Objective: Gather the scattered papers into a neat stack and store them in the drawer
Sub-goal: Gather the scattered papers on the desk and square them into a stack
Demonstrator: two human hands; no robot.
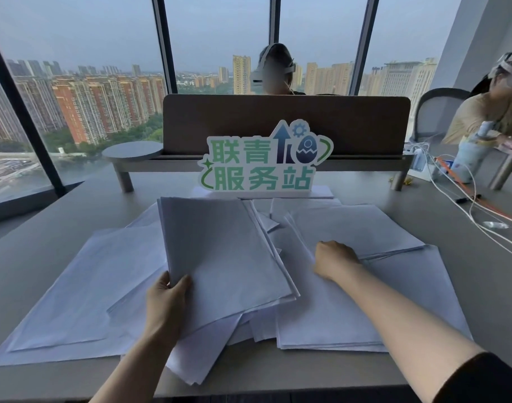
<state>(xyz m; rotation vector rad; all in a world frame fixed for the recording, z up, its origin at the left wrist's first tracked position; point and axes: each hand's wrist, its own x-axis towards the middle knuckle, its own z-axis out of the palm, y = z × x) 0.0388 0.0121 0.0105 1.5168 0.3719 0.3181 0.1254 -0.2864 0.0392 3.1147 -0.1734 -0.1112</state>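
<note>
The left hand (166, 298) pinches the near-left corner of a partly gathered bundle of sheets (222, 251), thumb on top and fingers underneath, so the bundle tilts up and away from that pinch with its far edge toward the green-and-white sign (266, 161). The right hand (334, 261) lies knuckles-up on the loose papers (356, 228) to the right of the bundle; its fingers curl out of sight, so I cannot tell whether it is pinching a sheet or only pressing down. More papers spread left of the pinch (83, 289) and beneath it, some with corners reaching past the near edge of the desk (30, 234) — no drawer is visible. The main risk, as I judge it, sits at that single corner pinch: the bundle's edges are already fanned on the side away from the thumb, and with only one corner held the lower sheets could slide out and drop back among the rest. If the right hand drags a sheet toward the bundle, it may pull neighbouring sheets along or crease one. The sheets nearest the wrist overhang the desk and could be nudged off by either forearm — a second hand squaring the bundle looks like the safer step
</note>
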